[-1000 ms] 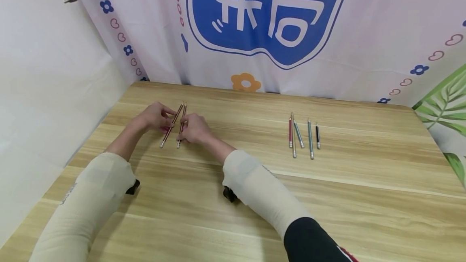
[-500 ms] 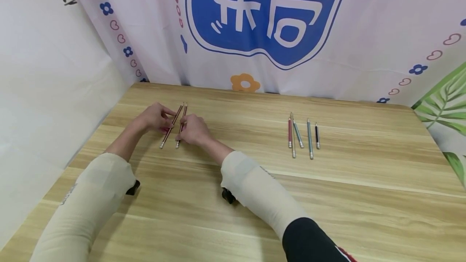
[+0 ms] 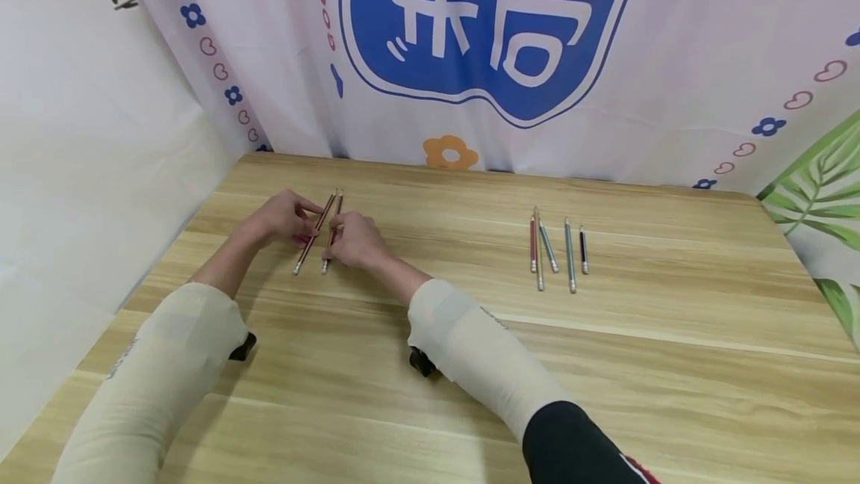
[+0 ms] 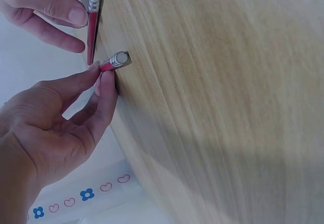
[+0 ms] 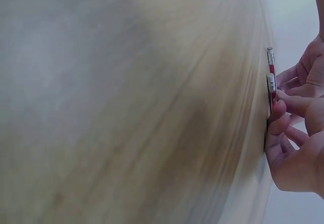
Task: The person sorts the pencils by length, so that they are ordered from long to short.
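Note:
Two dark red pencils with white eraser ends lie slanted at the table's far left, their pointed ends close together and away from me. My left hand pinches the left pencil between thumb and fingertips. In the left wrist view that pencil's eraser end pokes out past the fingers. Just to its right, my right hand grips the right pencil from the side, hiding its middle. The right wrist view has the thumb and forefinger at the pencil, with the left hand beyond.
Several pencils lie apart on the right half of the wooden table: a red pencil, a tan pencil, two blue-green ones and a short dark pencil. A printed cloth hangs along the back edge.
The right hand and its pencil have shifted very slightly left, toward the other pencil. The left hand keeps its hold, and the pencils on the right lie as before.

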Motion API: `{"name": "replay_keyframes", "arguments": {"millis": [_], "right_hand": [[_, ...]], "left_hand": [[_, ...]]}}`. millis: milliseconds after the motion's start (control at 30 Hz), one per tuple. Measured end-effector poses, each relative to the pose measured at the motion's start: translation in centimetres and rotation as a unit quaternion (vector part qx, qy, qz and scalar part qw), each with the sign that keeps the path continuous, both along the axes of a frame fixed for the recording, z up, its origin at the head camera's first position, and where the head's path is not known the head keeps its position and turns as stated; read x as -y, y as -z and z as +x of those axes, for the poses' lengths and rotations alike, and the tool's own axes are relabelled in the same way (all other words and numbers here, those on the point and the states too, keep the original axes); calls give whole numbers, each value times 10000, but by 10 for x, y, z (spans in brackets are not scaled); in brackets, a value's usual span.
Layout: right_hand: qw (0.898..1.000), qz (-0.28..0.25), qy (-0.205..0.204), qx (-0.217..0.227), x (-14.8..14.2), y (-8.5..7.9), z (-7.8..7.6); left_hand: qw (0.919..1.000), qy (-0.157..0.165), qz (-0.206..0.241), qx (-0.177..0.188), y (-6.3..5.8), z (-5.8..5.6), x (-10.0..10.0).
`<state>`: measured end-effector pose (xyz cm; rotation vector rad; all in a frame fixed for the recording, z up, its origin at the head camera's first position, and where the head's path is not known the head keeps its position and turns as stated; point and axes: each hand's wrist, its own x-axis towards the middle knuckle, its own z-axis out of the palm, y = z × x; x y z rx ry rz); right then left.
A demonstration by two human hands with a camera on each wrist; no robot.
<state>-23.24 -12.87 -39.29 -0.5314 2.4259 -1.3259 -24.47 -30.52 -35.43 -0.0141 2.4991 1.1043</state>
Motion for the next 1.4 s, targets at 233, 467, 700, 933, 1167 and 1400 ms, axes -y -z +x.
{"name": "replay_keyframes", "arguments": {"millis": [233, 467, 700, 933, 1167, 1400], "right_hand": [[9992, -242, -170, 256, -7, -2, 2], [9974, -549, -171, 442, -22, -5, 6], [9968, -565, -299, 471, -40, -8, 7], [9967, -546, -398, 440, -57, -9, 7], [9973, -558, -366, 318, -75, -11, 11], [9966, -597, -282, 493, -92, -16, 13]], "left_hand": [[9999, -13, -86, -59, -1, 0, -2], [9999, -30, -55, -153, 1, 1, -2], [9998, -53, -121, -137, 1, 1, -3], [9993, -92, -224, -269, 1, 3, -4], [9974, -84, -364, -620, -5, 4, -7], [9926, 68, -429, -1130, -8, 2, -24]]}}
